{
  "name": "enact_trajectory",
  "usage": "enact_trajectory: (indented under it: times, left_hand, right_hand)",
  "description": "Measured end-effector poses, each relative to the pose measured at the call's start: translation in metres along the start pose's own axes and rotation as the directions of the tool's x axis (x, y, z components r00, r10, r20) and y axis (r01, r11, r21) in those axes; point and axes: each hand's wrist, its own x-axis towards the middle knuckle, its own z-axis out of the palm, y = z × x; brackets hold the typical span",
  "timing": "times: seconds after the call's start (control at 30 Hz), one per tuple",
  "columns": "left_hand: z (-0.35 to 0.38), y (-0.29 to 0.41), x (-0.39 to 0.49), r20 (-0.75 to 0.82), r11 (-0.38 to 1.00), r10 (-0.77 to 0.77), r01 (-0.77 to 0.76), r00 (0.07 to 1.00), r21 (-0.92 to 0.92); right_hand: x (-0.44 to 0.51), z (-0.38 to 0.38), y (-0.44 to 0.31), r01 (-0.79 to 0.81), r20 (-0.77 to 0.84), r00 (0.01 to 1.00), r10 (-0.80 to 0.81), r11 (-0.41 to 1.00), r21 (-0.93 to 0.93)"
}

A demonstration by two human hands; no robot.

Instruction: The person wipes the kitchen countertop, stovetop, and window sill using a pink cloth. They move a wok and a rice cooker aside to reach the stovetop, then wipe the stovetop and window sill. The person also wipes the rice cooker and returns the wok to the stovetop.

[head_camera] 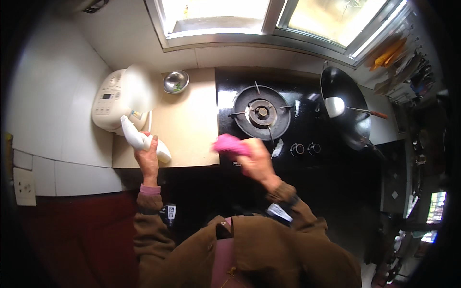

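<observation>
A white spray bottle (pixel 138 138) is in my left hand (pixel 148 156), above the front left of the beige counter, close to the rice cooker (pixel 110 100). My right hand (pixel 258 162) grips a bunched pink cloth (pixel 230 144) over the front left edge of the black glass gas stove (pixel 302 126); cloth and hand are blurred. Behind them is the burner (pixel 262 112) with its metal pan support, nothing on it. Whitish streaks mark the glass beside two knobs (pixel 297 148).
A metal bowl (pixel 176 82) with green bits stands at the counter's back. On the stove's right, a black wok (pixel 345 108) sits tilted, a wood-handled spatula (pixel 335 107) in it. Utensils hang on the right wall (pixel 407 64). A window frame (pixel 216 40) runs behind the stove.
</observation>
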Motion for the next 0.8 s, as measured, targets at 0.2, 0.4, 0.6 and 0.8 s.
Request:
enact_trajectory:
  times: [0.2,0.4,0.6,0.8]
  left_hand:
    - [-0.011,-0.025,0.008,0.049,0.977,-0.122,0.111,0.991,0.184]
    - [0.033,0.012,-0.101,0.295,0.983,-0.127,0.160,0.947,-0.089]
    - [0.161,-0.017,-0.090,0.792,0.655,-0.479,0.755,0.377,0.037]
    - [0.245,-0.037,-0.090,0.763,0.558,-0.524,0.830,0.379,-0.029]
  right_hand:
    - [-0.039,-0.070,0.081,-0.464,-0.457,0.853,0.254,0.770,-0.438]
    - [-0.062,0.011,0.088,-0.292,-0.151,0.956,0.250,0.787,-0.544]
    - [-0.072,-0.072,0.071,-0.560,-0.136,0.829,0.543,0.802,-0.207]
    - [-0.007,-0.130,0.136,-0.406,-0.487,0.864,0.130,0.752,-0.520]
